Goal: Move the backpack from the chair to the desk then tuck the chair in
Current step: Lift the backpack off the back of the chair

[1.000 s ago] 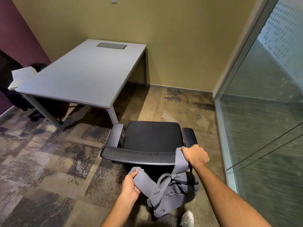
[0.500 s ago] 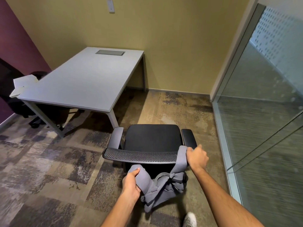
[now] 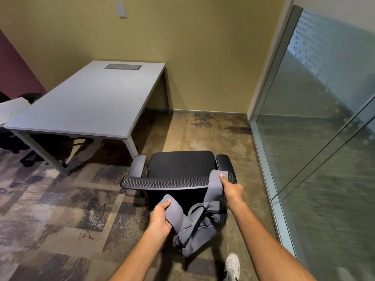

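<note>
Lifting the soft grey fabric backpack (image 3: 199, 226) off the black mesh-backed office chair (image 3: 178, 175), my left hand (image 3: 160, 220) and right hand (image 3: 231, 191) each clench a strap. It hangs behind the backrest, right strap looped over the top edge, so I'd raise that grip clear first, then carry it far-left to the white bench (image 3: 87, 102).

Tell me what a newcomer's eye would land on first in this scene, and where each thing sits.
First, the limp grey fabric backpack low in the middle, hanging behind the black mesh-backed office chair, one strap in the left hand, the other, draped over the backrest's top, in the right hand. Next, the bare white rectangular desk at upper left against the yellow wall. Then the glass partition filling the right side.
</note>
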